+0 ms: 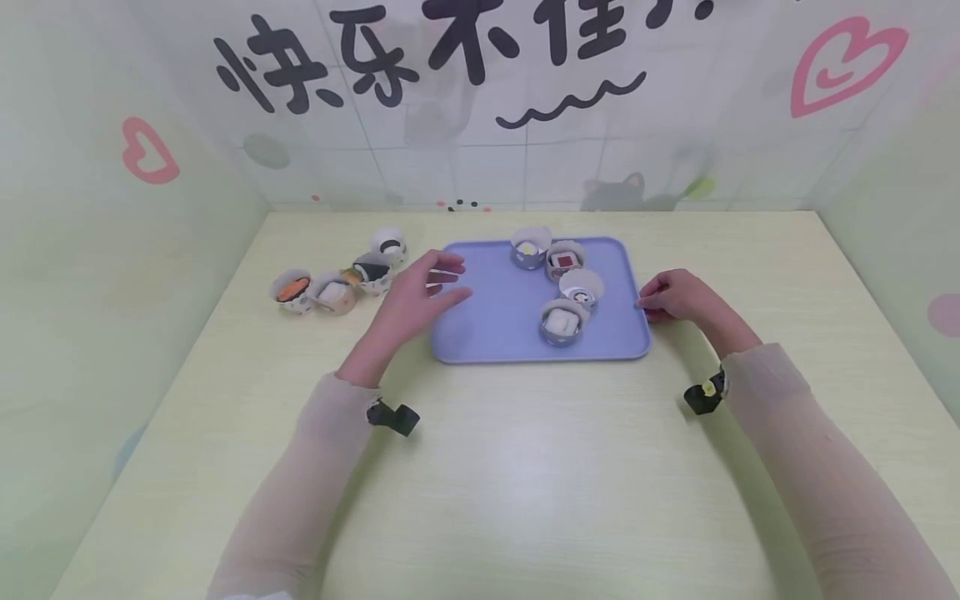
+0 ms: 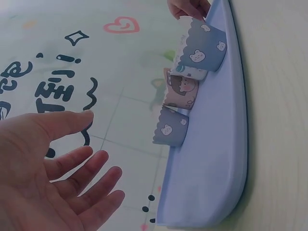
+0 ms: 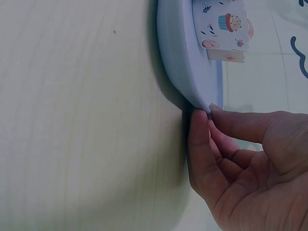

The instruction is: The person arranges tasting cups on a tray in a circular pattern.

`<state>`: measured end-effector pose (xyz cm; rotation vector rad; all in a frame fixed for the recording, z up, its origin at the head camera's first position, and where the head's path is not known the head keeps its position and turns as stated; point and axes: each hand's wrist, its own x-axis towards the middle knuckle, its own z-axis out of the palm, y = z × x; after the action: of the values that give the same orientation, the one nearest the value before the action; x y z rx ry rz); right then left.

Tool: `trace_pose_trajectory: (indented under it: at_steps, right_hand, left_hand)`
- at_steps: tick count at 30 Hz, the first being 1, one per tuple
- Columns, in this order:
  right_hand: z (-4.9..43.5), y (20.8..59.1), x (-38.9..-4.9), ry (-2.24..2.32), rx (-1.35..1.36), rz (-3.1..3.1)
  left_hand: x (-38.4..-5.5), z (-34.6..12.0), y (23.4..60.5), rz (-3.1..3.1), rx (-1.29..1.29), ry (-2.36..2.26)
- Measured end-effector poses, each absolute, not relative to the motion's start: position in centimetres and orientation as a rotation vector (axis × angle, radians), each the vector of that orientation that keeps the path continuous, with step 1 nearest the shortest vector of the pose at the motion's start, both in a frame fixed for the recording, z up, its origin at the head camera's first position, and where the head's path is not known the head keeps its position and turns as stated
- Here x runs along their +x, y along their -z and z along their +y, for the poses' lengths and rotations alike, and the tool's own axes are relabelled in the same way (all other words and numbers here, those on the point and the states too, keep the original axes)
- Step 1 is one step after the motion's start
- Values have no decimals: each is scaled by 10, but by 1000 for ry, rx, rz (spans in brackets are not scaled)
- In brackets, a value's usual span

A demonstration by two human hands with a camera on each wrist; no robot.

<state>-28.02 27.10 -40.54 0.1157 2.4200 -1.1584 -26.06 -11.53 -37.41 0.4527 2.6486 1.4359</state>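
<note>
Pale tabletop (image 1: 555, 467) bears a blue, round-cornered tray (image 1: 498, 308).

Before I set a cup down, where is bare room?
Bare: the left part of the tray, between the left hand and four cups; the table before the tray's near edge, and right of the right hand. Crowded: around those cups, and beside the left hand, where more cups cluster.
</note>
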Motion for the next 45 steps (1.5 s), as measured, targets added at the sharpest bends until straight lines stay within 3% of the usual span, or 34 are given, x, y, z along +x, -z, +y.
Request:
trace_pose_trajectory:
  at_steps: [45]
  right_hand:
    - [271, 406, -279, 1152, 114, 2442]
  left_hand:
    - [-263, -247, 347, 2924, -60, -1452]
